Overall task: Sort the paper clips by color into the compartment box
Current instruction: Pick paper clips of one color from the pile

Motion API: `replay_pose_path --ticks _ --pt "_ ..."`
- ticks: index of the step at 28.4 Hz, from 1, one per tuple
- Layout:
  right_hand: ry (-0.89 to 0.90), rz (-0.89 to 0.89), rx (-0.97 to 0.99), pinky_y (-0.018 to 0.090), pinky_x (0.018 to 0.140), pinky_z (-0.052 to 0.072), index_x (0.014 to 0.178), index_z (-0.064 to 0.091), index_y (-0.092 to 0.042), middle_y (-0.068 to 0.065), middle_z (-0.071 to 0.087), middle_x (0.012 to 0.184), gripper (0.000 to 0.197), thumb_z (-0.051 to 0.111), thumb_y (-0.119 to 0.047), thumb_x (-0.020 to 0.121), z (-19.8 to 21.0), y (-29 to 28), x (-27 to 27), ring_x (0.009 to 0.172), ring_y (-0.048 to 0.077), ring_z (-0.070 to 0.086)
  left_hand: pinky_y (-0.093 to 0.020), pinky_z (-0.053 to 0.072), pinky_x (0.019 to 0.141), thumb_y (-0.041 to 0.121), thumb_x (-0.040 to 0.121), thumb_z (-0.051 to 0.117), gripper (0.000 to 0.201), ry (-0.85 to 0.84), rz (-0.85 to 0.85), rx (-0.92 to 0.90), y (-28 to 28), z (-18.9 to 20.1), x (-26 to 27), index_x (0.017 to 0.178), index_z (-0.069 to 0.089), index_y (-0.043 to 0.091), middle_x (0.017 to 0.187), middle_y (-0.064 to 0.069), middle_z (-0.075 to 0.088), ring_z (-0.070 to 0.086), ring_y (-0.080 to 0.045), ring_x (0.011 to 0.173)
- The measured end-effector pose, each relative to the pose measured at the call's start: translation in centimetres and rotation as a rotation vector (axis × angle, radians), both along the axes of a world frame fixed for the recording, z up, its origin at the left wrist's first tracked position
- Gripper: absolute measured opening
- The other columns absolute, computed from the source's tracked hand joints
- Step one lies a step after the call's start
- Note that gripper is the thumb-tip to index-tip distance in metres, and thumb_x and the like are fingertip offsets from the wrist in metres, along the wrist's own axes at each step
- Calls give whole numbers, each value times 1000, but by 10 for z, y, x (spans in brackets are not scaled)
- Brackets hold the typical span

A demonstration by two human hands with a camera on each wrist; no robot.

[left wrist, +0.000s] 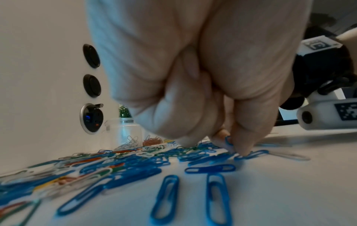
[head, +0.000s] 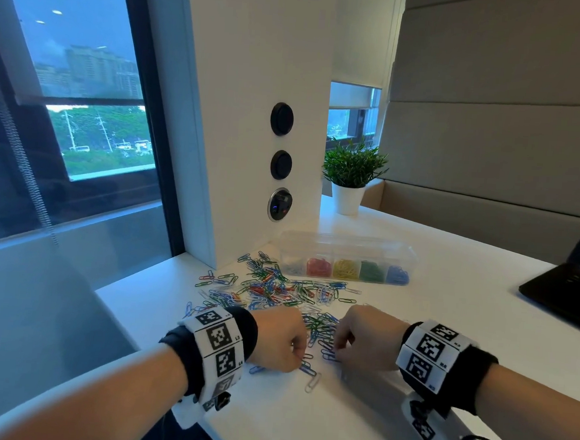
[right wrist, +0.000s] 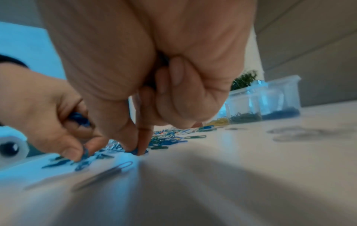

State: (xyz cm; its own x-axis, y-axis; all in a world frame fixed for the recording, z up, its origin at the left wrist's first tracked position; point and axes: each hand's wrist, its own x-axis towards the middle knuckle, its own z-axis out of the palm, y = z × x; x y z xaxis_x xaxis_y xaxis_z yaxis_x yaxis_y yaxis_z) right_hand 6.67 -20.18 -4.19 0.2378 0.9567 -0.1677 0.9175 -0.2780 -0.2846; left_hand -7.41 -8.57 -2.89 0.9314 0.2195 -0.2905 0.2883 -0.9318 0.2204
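**Fingertips pinching blue clips at pile's near edge**

Left hand (head: 278,339) pinching a blue clip (left wrist: 228,141), more blue bunched in the palm; right hand (head: 364,338) nipping another off the table (head: 302,423). Gathering one color, likely for fewer trips. Compartment box (head: 347,258) well beyond the paper clips (head: 277,287).

We see a loose heap of blue, green, red & white wire paper clips (head: 277,289) on the white surface (head: 411,331). Clear plastic compartment box (head: 348,246): white, red, yellow, green, blue lots. Wristbands (head: 220,340) black w/ black-&-white square markers. Green plant, white pot (head: 347,198).
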Motion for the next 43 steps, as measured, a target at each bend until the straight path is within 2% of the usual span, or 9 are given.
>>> replay_pose_path --ticks 6,13,17,22,31,36,38,40,43 --pt "279 -92 -5 18 48 38 67 69 -21 -12 52 47 20 62 -20 85 8 -8 11 43 2 43 -3 36 52 22 94 61 12 -35 35 -146 15 3 -5 89 69 14 68 13 55 49 8 52" --pt "983 -410 1 18 46 10 60 35 -19 -1 22 58 30 46 -12 88 4 -8 13 48 13 15 -9 35 50 24 85 74 15 -97 85 -177 12 1 -3 97 78 16 68 13 64 47 3 50" --pt "1145 -461 -11 18 43 9 64 35 -20 0 15 67 16 50 -24 71 9 -6 8 49 12 12 -3 33 49 21 86 72 18 -55 -7 -64 -2 0 5 102 77 14 95 -1 74 51 7 53" --pt "1260 -435 -1 17 38 12 64 40 -16 -3 20 62 14 43 -17 78 12 -8 5 49 11 13 -21 44 77 21 91 65 18 -1 -65 69 -10 -1 9 101 75 10 105 -1 72 64 -15 93" --pt "1746 -445 139 12 41 12 64 37 -13 0 15 69 10 28 -11 62 10 -14 15 48 10 10 -27 42 67 9 92 50 19 41 -114 175 -10 -6 15 78 62 9 76 -5 57 50 -20 70" --pt "1831 -448 155 12 42 12 64 40 -10 4 25 66 12 33 -10 54 8 -17 17 50 10 11 -30 48 57 20 98 49 25 -49 76 -167 12 3 6 84 66 8 75 -10 63 47 -15 57" --pt "1816 -454 153 11 40 15 63 41 -10 5 29 65 8 39 -12 55 9 -17 17 49 10 13 -24 30 40 22 100 47 27 -94 287 -526 21 8 -3 75 54 16 59 -1 43 31 -13 45" --pt "1780 -479 157 11 36 17 62 43 -12 4 32 64 7 44 -16 67 8 -15 16 46 10 16 -20 13 39 18 99 39 31 -178 466 -904 29 12 -10 68 37 20 57 3 26 17 -11 45" --pt "1691 -549 132 13 31 21 61 40 -14 3 34 62 22 42 -20 82 4 -8 11 42 11 21 -15 7 38 18 90 35 28 -361 587 -1390 39 12 -19 62 38 19 55 4 23 16 -7 40"
